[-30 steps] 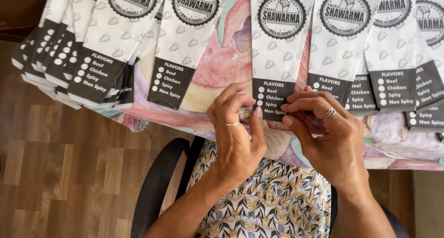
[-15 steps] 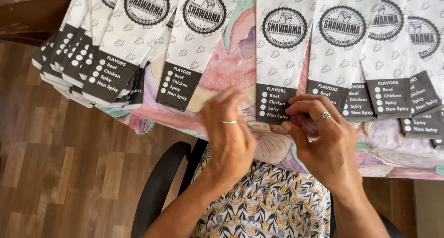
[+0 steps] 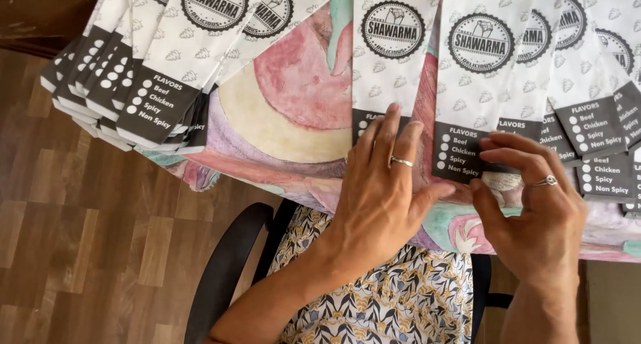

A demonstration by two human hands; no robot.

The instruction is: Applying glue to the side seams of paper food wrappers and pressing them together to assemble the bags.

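Left hand (image 3: 384, 197) lay flat, fingers spread and nearly straight, palm down over the dark bottom strip of a white paper sleeve (image 3: 390, 57); it pressed on that sleeve and gripped nothing. Right hand (image 3: 534, 214) was partly curled, thumb and fingertips pinched on the lower edge of the neighbouring sleeve (image 3: 477, 83), right at its dark checklist panel, so it had hold of that sleeve's bottom end. Both sleeves lay at the near edge of the table, on a patterned cloth (image 3: 287, 110) in pink, cream and green, bottoms overhanging toward the person's lap. A ring showed on each hand. Below the hands: patterned dress, dark chair armrest (image 3: 224, 277), wood floor (image 3: 80, 237). Further right, more sleeves (image 3: 587, 83) fanned out overlapping each other; far left, a fanned stack of sleeves (image 3: 143, 70) hung partly over the table corner. Risks as I judged them: thin paper pinched at one edge could crease or tear if pulled while the left hand held its neighbour down; the two sleeves overlapped slightly, so dragging one could shift the other and upset the row; the left stack overhung the edge and a tug on the cloth could slide it onto the floor. Could not tell whether the pinched sleeve was lifted off the cloth or just touching.
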